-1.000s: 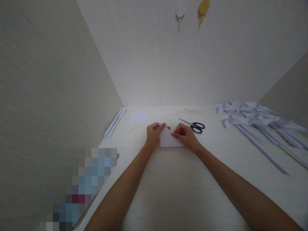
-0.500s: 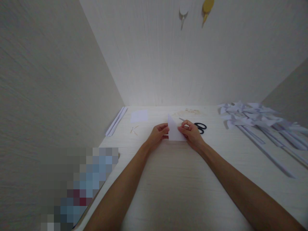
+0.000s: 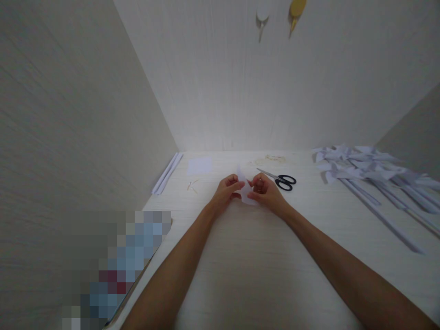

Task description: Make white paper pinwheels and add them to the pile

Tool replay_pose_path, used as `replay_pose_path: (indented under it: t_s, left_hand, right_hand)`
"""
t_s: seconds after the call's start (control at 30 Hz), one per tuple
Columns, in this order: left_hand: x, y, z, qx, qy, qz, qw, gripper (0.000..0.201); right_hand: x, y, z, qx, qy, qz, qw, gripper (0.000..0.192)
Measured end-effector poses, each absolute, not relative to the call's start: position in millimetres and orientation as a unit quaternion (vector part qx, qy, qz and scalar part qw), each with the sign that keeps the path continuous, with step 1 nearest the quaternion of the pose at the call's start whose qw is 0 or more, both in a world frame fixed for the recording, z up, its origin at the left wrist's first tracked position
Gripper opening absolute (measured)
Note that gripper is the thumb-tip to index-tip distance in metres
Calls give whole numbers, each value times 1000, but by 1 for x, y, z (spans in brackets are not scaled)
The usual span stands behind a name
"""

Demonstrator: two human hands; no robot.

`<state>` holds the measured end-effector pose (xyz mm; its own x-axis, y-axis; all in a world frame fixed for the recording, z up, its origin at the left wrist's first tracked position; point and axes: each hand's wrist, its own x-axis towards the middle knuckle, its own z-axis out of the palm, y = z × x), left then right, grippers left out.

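Note:
Between my two hands is a small white sheet of paper (image 3: 246, 195), bent and partly covered by the fingers. My left hand (image 3: 227, 190) pinches its left side, thumb on the near face. On the other side my right hand (image 3: 264, 189) grips the paper between thumb and curled fingers. Just beyond the right hand lie scissors (image 3: 284, 182) with black handles, blades pointing to the back left. A flat white paper piece (image 3: 200, 166) rests behind and left of the hands.
White rolled paper sticks (image 3: 167, 174) lie along the left edge. Several paper rolls with bow-like tops (image 3: 357, 165) are piled at the right. Rubber bands (image 3: 275, 158) lie near the back wall, and thin strands (image 3: 193, 185) left of my hands. Two hooks (image 3: 293, 18) are on the wall.
My right hand has moved left towards my left hand, curling the paper's right side inward. More of the scissors now shows.

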<state>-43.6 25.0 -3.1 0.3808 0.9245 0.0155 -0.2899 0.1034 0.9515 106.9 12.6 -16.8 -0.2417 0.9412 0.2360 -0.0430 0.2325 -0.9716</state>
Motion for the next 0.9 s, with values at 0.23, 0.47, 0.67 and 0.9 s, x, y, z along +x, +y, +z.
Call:
replay_pose_path:
  t_s: [0.23,0.47,0.67,0.9]
  left_hand:
    - [-42,26,-3,483,346,473,651,28]
    - [-42,27,-6,502,322,470,651,33]
    - [-44,27,-4,496,326,474,650,38]
    - [-44,28,-5,494,314,482,652,36]
  right_hand:
    - [107,12,-21,-401,-686,406,451,53]
    - [107,12,-19,-393,-679,419,457,42]
    - [108,15,-22,-360,-660,460,473,33]
    - [109,17,-22,-362,-656,467,471,29]
